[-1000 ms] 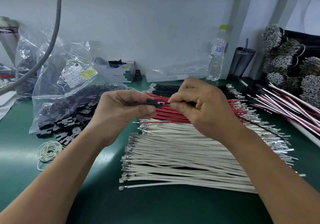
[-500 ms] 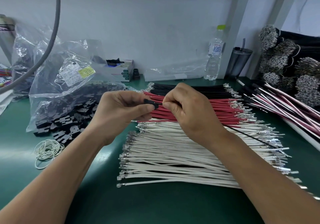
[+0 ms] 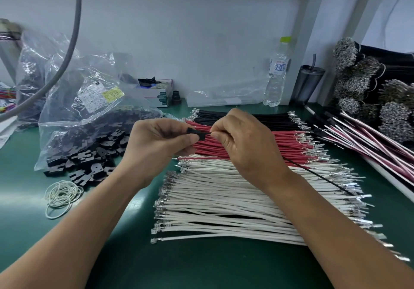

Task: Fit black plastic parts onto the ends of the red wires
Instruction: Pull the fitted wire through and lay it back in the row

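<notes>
My left hand [image 3: 156, 147] is shut on a small black plastic part [image 3: 197, 133], pinched between thumb and fingers above the wire piles. Right beside it, my right hand [image 3: 242, 141] pinches a thin dark wire [image 3: 318, 175] whose tip meets the part's right side. This wire trails down to the right over the white wires. A flat stack of red wires [image 3: 286, 145] with metal terminals lies under both hands. Loose black plastic parts [image 3: 89, 163] spill from a clear bag [image 3: 89, 109] at the left.
White wires [image 3: 224, 199] lie in front of the red stack, black wires [image 3: 246, 118] behind it. Rubber bands [image 3: 61, 195] sit front left. A water bottle [image 3: 276, 76], a dark cup [image 3: 308, 85] and a box [image 3: 156, 91] stand by the wall. Pink-white wire bundles [image 3: 369, 136] fill the right.
My right hand has slid left toward my left hand, closing the gap between the wire tip and the black part. Since half a second ago the hands have barely moved.
</notes>
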